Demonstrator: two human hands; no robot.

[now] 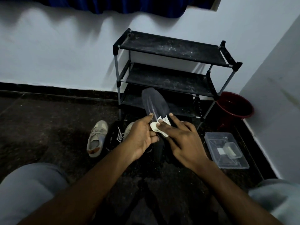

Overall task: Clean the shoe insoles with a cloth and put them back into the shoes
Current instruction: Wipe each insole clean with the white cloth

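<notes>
The floor (48,127) is dark, beside a white wall and a black shoe rack (170,49). The left hand (142,137) holds a dark insole (154,101) up, fingers curled round its lower end. The right hand (183,140) presses a pale cloth (155,128) on it with straight, spread fingers. The wiping looks part done. No insole is back in a shoe yet; a tan shoe (95,138) waits on the floor.

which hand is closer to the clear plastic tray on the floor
Right. The right hand, on the cloth, sits between the clear plastic tray and the left hand, which grips the insole farther away.
</notes>
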